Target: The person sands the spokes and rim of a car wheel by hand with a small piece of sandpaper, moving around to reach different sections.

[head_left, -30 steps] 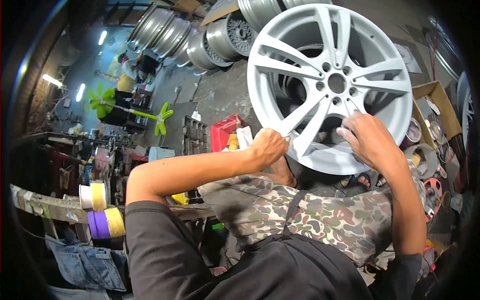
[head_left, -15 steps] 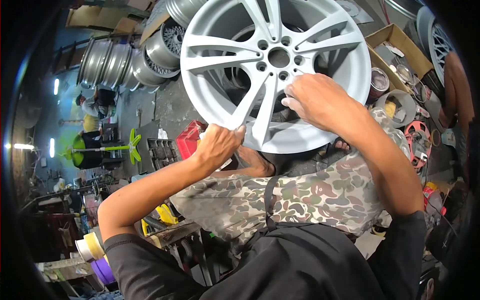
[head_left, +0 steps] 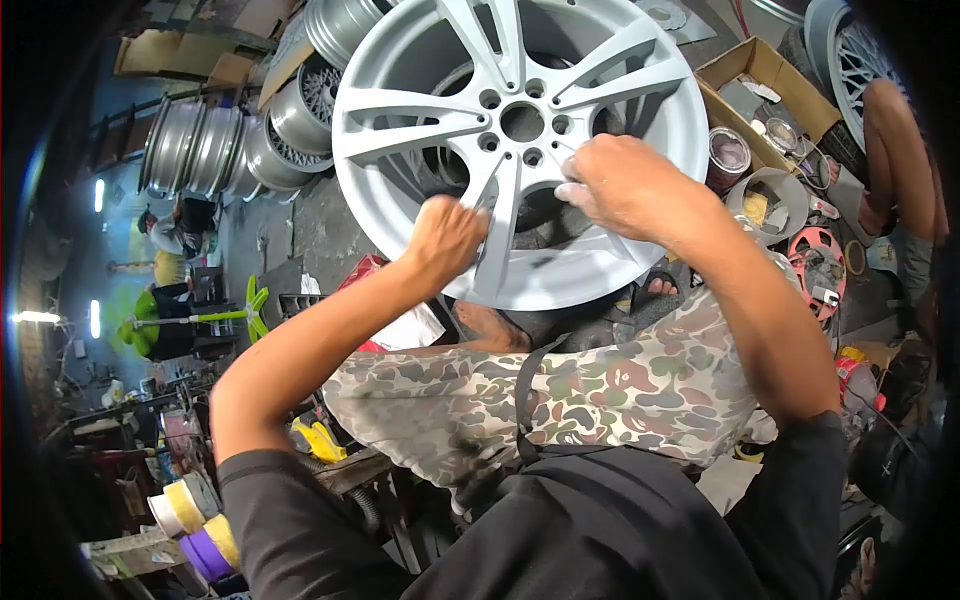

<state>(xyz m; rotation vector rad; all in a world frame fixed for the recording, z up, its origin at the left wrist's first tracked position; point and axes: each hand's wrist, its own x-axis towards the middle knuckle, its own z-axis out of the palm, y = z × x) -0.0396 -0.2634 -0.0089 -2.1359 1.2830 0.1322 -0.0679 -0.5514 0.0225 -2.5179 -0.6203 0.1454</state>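
A large light-grey wheel rim (head_left: 380, 130) with paired spokes stands in front of the body, above the camouflage shorts. My left hand (head_left: 447, 238) is curled at the lower left spokes; its fingertips lie against a spoke and partly out of sight. On the right, my right hand (head_left: 622, 185) bends its fingers over a spoke close to the hub (head_left: 522, 124). Pale dust coats the fingertips. Whether either hand pinches something small is hidden.
More rims (head_left: 192, 148) are stacked at the upper left. At right are a cardboard box (head_left: 770, 62), a tin (head_left: 728, 150), a white tub (head_left: 790, 205) and a red reel (head_left: 818, 265). Another person's bare leg (head_left: 893, 150) shows at far right. A green fan (head_left: 255, 308) stands left.
The view has shifted, so the rim sits further left. My left hand has moved from the rim's lower left edge up and inward onto the spokes. My right hand stays near the hub.
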